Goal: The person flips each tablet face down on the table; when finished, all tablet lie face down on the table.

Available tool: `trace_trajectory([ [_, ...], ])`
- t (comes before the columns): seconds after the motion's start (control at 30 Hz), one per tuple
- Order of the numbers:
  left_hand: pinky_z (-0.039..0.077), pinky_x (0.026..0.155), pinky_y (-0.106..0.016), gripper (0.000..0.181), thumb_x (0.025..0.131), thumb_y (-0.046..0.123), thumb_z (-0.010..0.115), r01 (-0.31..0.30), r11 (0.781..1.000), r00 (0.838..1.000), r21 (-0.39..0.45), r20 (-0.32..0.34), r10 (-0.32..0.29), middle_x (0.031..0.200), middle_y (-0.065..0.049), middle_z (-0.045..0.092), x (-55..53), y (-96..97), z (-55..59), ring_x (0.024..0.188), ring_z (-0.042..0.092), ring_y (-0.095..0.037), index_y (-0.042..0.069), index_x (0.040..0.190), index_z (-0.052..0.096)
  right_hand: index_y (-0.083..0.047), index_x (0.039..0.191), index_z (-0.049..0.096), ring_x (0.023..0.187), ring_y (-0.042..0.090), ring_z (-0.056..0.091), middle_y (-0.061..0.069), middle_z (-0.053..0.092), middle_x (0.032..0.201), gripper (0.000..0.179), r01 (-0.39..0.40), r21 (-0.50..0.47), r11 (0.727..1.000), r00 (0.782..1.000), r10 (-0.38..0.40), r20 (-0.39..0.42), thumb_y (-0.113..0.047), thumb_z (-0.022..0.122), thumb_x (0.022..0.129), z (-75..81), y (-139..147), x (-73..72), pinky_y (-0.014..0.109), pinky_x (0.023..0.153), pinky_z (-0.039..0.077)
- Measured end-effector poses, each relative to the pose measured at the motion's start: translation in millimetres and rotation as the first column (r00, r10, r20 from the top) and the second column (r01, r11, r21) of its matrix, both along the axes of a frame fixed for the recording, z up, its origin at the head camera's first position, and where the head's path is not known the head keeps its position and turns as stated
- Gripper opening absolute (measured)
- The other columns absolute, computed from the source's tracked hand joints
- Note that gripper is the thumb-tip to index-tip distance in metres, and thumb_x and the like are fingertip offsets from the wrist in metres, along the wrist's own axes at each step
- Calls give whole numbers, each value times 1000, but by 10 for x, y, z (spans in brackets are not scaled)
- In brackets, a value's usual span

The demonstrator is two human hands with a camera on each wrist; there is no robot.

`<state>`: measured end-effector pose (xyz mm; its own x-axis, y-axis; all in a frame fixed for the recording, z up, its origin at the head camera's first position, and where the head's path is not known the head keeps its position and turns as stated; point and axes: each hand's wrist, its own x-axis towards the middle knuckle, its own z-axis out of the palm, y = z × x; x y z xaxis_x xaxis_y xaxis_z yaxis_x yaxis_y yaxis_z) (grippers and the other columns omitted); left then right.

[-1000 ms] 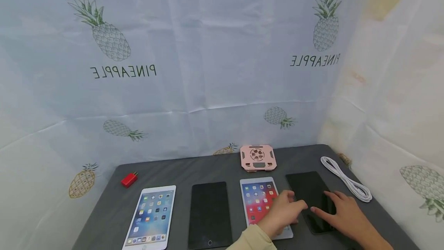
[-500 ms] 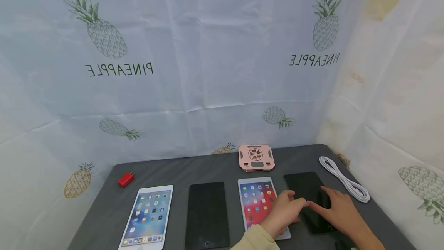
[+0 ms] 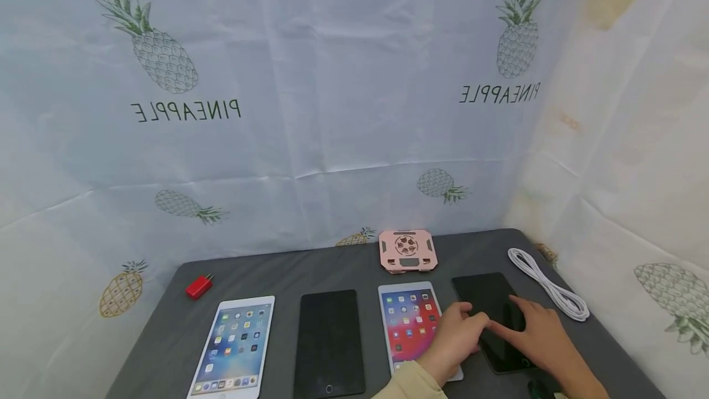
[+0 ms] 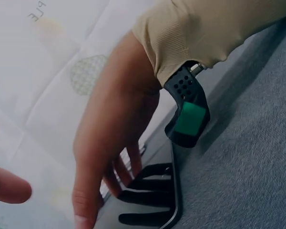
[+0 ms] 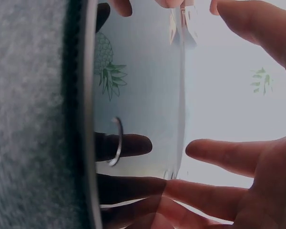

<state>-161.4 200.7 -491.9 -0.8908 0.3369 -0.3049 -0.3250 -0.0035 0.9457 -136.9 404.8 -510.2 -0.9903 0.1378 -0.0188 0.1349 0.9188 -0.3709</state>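
Note:
A black tablet lies face up at the right of the dark table. My right hand spreads over its lower half, and in the right wrist view one of its fingers meets its own reflection on the glass. The left hand, in a cream sleeve, is above the gap between that tablet and a white-framed tablet with a lit red and blue screen. The two thumb tips meet in the head view. In the left wrist view the right hand reaches down toward the black tablet.
Farther left lie another black tablet and a white tablet with a lit screen. A red charger plug, a pink slotted stand and a coiled white cable lie toward the back, before a pineapple-print cloth.
My right hand has moved slightly left, bringing its thumb tip up to the left thumb. The left hand stays nearly in place. The head view has shifted slightly.

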Motion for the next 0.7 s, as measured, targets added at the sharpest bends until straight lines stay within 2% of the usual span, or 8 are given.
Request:
trace_trajectory([
  [0.13, 61, 93, -63, 52, 84, 14, 69, -24, 997, 998, 78, 52, 20, 124, -10, 66, -1, 10, -17, 103, 62, -31, 1, 134, 63, 12, 152, 50, 129, 66, 52, 44, 54, 146, 101, 3, 3, 1000, 1000, -3, 13, -71, 66, 97, 0, -12, -6, 79, 101, 41],
  [0.23, 60, 94, -62, 51, 84, 12, 69, -28, 995, 997, 95, 68, 22, 119, -8, 65, 11, 24, -14, 99, 61, -30, 2, 133, 63, 11, 152, 51, 129, 65, 53, 44, 55, 146, 101, 4, 7, 1000, 1000, -4, 14, -71, 66, 96, -6, -12, -5, 78, 101, 41],
  [0.47, 58, 91, -57, 45, 81, 11, 69, -31, 995, 998, 94, 49, 27, 113, -7, 65, 48, 41, 31, 98, 60, -28, 7, 125, 67, 10, 150, 53, 129, 62, 56, 43, 57, 144, 99, -6, 17, 1000, 1000, 7, -22, -70, 69, 94, -24, -13, -7, 76, 101, 41],
  [0.7, 50, 105, -56, 44, 78, 9, 70, -25, 998, 1000, 55, 6, 25, 100, -4, 68, 63, 35, 41, 99, 62, -22, 8, 122, 68, 11, 149, 54, 128, 60, 58, 42, 59, 142, 101, -21, 23, 1000, 1000, 21, -14, -71, 71, 92, -5, -52, -5, 74, 99, 41],
])
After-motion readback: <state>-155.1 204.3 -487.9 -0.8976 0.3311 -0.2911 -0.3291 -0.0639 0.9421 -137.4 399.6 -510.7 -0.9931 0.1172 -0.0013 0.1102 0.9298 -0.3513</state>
